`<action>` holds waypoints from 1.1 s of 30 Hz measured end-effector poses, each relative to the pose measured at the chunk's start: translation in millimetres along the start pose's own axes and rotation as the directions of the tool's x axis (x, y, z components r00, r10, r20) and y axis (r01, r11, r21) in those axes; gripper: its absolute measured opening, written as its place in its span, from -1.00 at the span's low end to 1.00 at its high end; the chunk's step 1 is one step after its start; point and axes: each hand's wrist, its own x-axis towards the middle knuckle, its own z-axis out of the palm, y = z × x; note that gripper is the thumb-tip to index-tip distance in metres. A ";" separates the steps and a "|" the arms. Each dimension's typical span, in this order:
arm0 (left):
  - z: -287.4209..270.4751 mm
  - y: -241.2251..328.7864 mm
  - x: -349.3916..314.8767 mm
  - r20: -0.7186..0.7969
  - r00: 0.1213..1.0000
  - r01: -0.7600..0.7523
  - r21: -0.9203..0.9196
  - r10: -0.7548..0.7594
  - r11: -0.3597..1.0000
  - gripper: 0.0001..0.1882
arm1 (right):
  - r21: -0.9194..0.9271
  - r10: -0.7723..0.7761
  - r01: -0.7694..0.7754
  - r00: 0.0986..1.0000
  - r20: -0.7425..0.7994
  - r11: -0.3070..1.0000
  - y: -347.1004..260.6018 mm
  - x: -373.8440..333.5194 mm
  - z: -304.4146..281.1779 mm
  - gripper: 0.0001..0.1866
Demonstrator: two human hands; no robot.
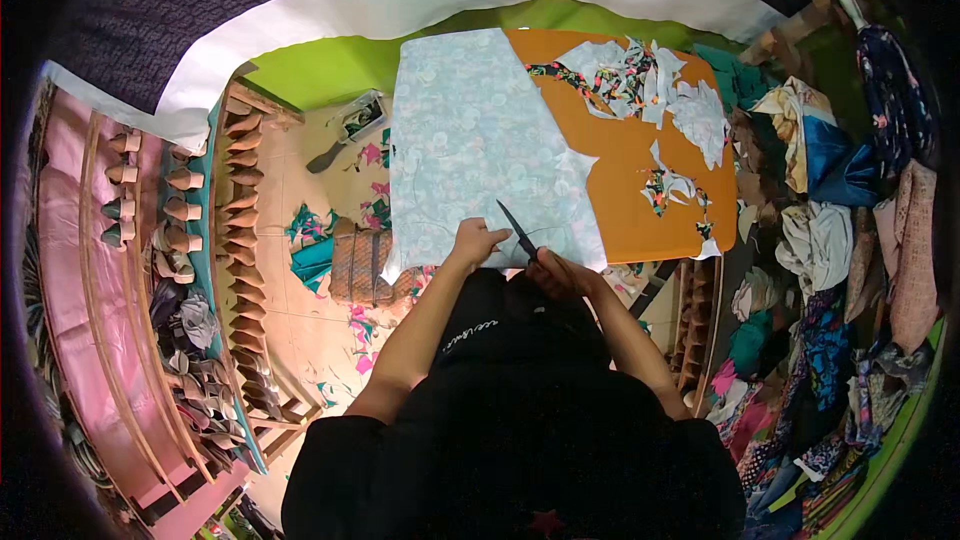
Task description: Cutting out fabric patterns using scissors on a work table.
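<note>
A large piece of pale blue-green patterned fabric (470, 130) lies spread over the left and middle part of the table, its near edge by my body. My left hand (478, 242) is at that near edge, fingers curled and thumb toward the right, closed on the fabric's edge. My right hand (558, 275) grips the handles of dark scissors (513, 224). Their blades look together and point away and to the left, above the fabric, just right of my left thumb. The handles are mostly hidden in my fingers.
Fabric scraps (640, 80) are strewn over the orange table top (640, 225) at right. Racks of wooden shoe lasts (243, 230) stand at left. A brown woven bag (358, 265) and coloured cuttings (310, 240) lie on the floor. Cloth heaps (815, 240) fill the right side.
</note>
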 end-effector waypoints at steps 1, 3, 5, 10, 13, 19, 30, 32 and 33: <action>-1.4 -0.3 1.0 0.002 1.000 0.027 0.014 -0.027 1.000 -0.67 | 0.058 0.020 -0.021 1.000 0.024 0.998 0.5 0.1 -0.6 -0.61; -3.7 -1.1 2.6 -0.005 0.999 0.035 0.038 -0.035 0.999 -0.69 | 0.115 0.038 -0.043 0.998 0.049 0.992 2.1 2.7 -4.9 -0.64; -4.5 -3.8 4.8 -0.016 0.999 0.044 0.060 -0.043 0.997 -0.71 | 0.000 -0.011 0.011 1.000 0.012 1.000 3.3 8.6 -10.3 -0.65; -5.5 -6.4 7.4 -0.033 0.998 -0.042 0.031 0.043 0.999 -0.65 | 0.054 -0.071 0.066 0.993 0.093 0.996 5.7 1.4 2.0 -0.60; -7.5 9.3 -0.7 0.016 0.998 0.060 0.038 -0.061 0.997 -0.73 | -0.024 -0.089 0.091 0.994 0.069 0.996 5.0 3.2 2.0 -0.56; -7.4 0.0 2.8 -0.002 0.999 0.049 0.013 -0.049 0.999 -0.69 | -0.084 -0.028 0.026 0.999 -0.030 0.996 0.4 -0.1 7.4 -0.59; -6.7 -8.5 9.5 0.043 0.997 0.068 0.021 -0.069 0.997 -0.66 | -0.131 -0.115 0.117 0.993 0.021 0.985 -2.5 -4.6 9.8 -0.61; -6.8 -12.8 12.4 0.044 0.998 0.050 -0.013 -0.049 0.999 -0.62 | -0.189 -0.150 0.140 0.988 -0.041 0.972 -3.3 -3.8 12.2 -0.58; -8.0 -14.8 13.8 0.051 0.998 0.041 -0.006 -0.041 0.999 -0.62 | -0.189 -0.150 0.141 0.988 -0.039 0.972 -3.8 -4.7 12.7 -0.58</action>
